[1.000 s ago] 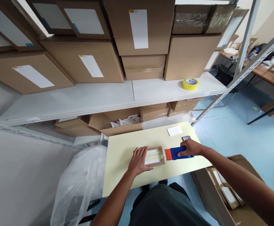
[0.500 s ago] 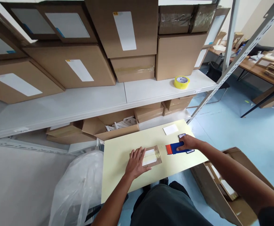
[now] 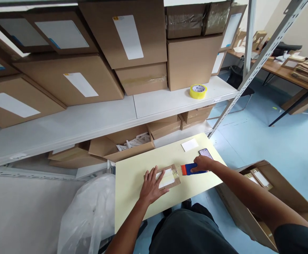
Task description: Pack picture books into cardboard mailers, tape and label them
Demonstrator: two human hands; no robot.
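A small flat cardboard package (image 3: 169, 177) with a white label and clear tape over it lies on the pale yellow table (image 3: 133, 173). My left hand (image 3: 152, 187) rests on its left part, palm down and fingers spread, hiding that end. Just right of the package, my right hand (image 3: 202, 164) is wrapped round a blue tape dispenser (image 3: 189, 169) with an orange-red front. That front points at the package's right edge, with a small gap visible between them. Behind the right hand lies a phone (image 3: 205, 152) with its screen lit.
A white card (image 3: 190, 145) lies at the table's back edge. A yellow tape roll (image 3: 198, 91) sits on the shelf (image 3: 159, 102) beneath stacked cardboard boxes (image 3: 193, 63). An open carton (image 3: 288, 190) holding packages stands at right; a clear plastic bag (image 3: 87, 211) hangs at left.
My right hand has brought the tape dispenser slightly left, closer to the package, uncovering more of the phone. My left hand stays on the package. The camera view has shifted a little.
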